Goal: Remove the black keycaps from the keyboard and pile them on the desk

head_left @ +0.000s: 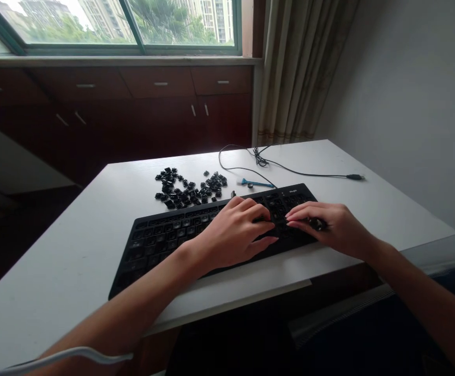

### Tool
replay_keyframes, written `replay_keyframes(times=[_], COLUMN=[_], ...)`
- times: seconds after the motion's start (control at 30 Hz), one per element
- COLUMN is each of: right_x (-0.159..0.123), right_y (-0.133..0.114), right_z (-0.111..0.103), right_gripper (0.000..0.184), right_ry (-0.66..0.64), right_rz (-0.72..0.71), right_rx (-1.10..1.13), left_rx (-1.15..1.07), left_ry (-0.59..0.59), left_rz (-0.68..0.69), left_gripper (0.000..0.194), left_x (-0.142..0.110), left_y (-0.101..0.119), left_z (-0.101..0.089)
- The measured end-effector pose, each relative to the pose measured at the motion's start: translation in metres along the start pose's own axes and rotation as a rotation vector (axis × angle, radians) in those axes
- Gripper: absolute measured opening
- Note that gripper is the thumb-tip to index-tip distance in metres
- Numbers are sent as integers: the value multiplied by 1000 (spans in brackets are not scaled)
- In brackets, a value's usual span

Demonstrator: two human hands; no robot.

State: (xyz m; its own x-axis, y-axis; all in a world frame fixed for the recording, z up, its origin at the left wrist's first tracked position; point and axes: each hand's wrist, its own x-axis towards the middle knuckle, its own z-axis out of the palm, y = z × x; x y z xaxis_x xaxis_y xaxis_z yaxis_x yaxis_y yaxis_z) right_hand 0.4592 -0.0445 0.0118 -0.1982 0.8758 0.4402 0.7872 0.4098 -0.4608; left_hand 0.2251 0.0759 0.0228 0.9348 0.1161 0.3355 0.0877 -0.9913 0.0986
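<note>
A black keyboard [165,237] lies at a slant on the white table, many of its key positions bare of caps. My left hand [237,230] rests over its right-hand part, fingers bent and apart, the fingertips at the keys. Close by, my right hand [325,224] pinches a small tool with a dark rounded end [316,224] over the number pad; its tip is hidden by the fingers. Behind the keyboard lies a loose heap of black keycaps [188,194]. One small black piece [233,194] sits at the keyboard's back edge.
A blue tool [256,183] lies behind the keyboard, a small dark piece [250,185] beside it. The keyboard's cable [306,174] runs across the table [384,209] to a plug [355,177]. A white cord [82,352] crosses the lower left. Beyond stand cabinets [153,115] beneath a window.
</note>
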Motion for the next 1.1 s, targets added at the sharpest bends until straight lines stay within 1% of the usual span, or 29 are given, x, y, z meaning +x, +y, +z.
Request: replay_keyframes(times=[0.17,0.3,0.37,0.47,0.63,0.77,0.83,0.9,0.93,0.97,1.0,1.03,1.1], right_x=[3,-1,-1,0,5,6,7,9,11,14,17,20,30], right_y=[4,7,9,8,4,2,1,-3,-6,-10,-15,-20,-32], right_z=[4,4,3,1,-3,-3,-5,-9,-11,-13,-14,-13,-9], right_gripper=[15,23,25,23,17,12,13,19,21,18,13,15,39], right_ry=[-78,-142,-148,-148,-197,-202,-218,-224,-199,-146,-54,69,332], right_rz=[-97,-123,-124,-112,-87,-38,-16,16,41,74,110,140,183], right_rx=[-83,-88,-91,-84,-70,-49,-37,-21,7,61,146,262,556], left_rx=[44,30,19,4,-20,-30,-37,-46,-51,-56,-62,-67,-75], left_ry=[20,61,74,84,96,104,105,108,109,110,111,113,120], left_rz=[37,30,19,2,-15,-21,-24,-29,-33,-35,-36,-35,-34], left_gripper=[35,34,33,32,32,30,30,29,29,29,29,29,29], left_x=[-10,-12,-12,-13,-13,-12,-12,-12,-12,-12,-12,-12,-12], left_y=[6,9,10,10,10,10,10,10,10,10,10,10,10], left_z=[9,14,15,17,20,20,20,20,20,20,20,20,21])
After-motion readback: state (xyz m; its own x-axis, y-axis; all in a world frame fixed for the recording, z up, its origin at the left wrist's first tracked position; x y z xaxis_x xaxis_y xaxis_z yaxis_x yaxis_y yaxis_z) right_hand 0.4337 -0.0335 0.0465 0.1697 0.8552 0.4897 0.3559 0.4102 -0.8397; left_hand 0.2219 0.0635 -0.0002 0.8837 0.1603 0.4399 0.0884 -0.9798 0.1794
